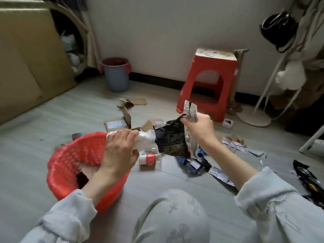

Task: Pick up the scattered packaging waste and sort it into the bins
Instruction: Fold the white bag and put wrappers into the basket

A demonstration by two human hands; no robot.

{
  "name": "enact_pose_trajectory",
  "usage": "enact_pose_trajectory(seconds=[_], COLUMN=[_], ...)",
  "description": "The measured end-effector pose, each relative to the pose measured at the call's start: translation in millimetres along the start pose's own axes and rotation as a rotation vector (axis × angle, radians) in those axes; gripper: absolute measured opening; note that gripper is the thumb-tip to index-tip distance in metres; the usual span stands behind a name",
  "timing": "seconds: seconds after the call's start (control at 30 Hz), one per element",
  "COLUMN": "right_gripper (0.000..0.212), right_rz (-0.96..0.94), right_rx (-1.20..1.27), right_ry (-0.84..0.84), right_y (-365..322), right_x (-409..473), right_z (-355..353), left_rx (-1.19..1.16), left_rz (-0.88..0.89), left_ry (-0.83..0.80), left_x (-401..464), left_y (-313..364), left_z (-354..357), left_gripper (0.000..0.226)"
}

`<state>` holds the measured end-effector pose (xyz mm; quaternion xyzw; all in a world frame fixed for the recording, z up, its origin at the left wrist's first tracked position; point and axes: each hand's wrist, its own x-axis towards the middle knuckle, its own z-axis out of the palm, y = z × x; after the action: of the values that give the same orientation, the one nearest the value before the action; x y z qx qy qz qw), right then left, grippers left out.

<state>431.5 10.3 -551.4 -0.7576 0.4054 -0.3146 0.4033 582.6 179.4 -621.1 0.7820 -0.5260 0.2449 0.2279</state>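
Knee [175, 216] bent below, my left hand [119, 151] grips a white crumpled wrapper [143, 139] over the red basket [70, 165]. My right hand [199, 128] pinches a black-and-silver foil pouch [171, 139], its print too blurred to read. Cardboard scraps [133, 102] litter the floor [52, 111].

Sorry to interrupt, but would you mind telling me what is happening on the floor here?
A person sitting on the floor is sorting packaging waste. The left hand holds a crumpled white plastic wrapper above the red basket. The right hand pinches a black and silver foil pouch in its grip. Cardboard scraps, a small can and more wrappers lie scattered on the floor. A blue bin stands by the wall.
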Motion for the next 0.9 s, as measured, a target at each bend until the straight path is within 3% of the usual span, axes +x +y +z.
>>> enact_pose_trajectory(seconds=[0.2,0.33,0.57,0.6,0.67,0.77,0.9], right_gripper=[0.049,0.037,0.019,0.026,0.035,0.033,0.029], right_rz=[-0.139,-0.236,-0.364,-0.414,-0.478,-0.607,-0.685], right_rx=[-0.159,-0.317,-0.389,-0.446,-0.529,-0.594,-0.771], right_ry=[-0.215,-0.303,-0.410,-0.436,-0.476,-0.480,-0.604], right_y=[-39.4,-39.6,-2.6,3.1,15.1,33.2,48.9], right_x=[9.2,13.3,10.2,9.9,10.8,7.6,-1.3], right_z=[121.0,182.7,247.8,252.6,260.9,276.0,294.6], left_rx=[0.103,0.110,0.247,0.266,0.263,0.171,-0.003], left_rz=[-0.300,-0.425,-0.487,-0.520,-0.557,-0.553,-0.534], left_ry=[-0.046,-0.197,-0.435,-0.478,-0.607,-0.883,-1.202], left_x=[-35.8,-61.8,-92.0,-94.9,-100.8,-110.4,-116.5], left_y=[-101.4,-134.6,-162.9,-165.9,-168.7,-169.0,-171.5], left_z=[-10.6,7.4,61.9,70.4,85.4,103.4,113.8], left_gripper=[0.055,0.054,0.055,0.055,0.054,0.040,0.038])
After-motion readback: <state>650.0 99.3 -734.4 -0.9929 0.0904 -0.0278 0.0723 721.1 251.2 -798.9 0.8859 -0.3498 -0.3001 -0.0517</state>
